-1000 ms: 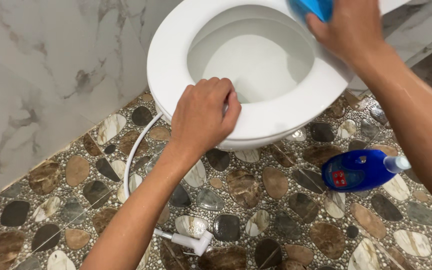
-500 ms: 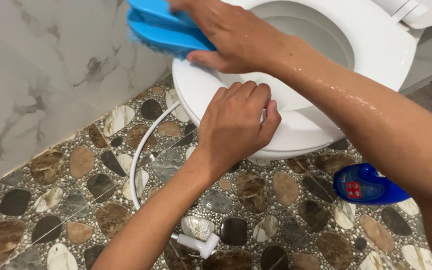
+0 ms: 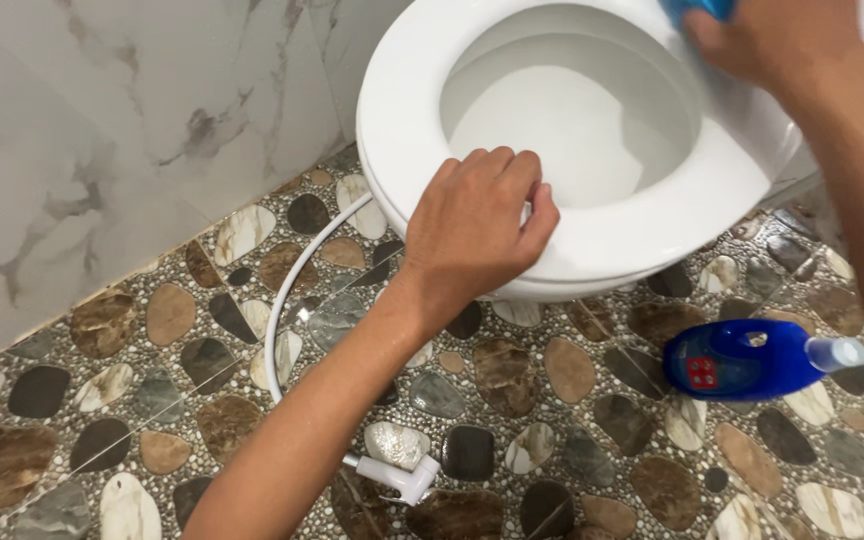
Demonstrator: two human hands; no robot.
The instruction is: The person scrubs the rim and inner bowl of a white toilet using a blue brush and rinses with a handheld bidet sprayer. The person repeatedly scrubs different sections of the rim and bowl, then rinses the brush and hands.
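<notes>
The blue brush (image 3: 697,10) has been swung from the seat's left edge over to the far right, gripped in the right hand (image 3: 772,40). The toilet seat (image 3: 592,235) is still pinched at its front rim by the left hand (image 3: 472,225), so the scrubbing looks to be moved round the ring.

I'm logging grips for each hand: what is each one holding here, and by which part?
The left hand grips the front rim of the toilet seat. The right hand holds a blue brush, mostly out of frame; grip point unclear.

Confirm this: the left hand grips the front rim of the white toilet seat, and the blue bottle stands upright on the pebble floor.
Not quite. In the head view the blue bottle lies on its side on the pebble floor, not upright. The left hand does grip the front rim of the white toilet seat.
</notes>
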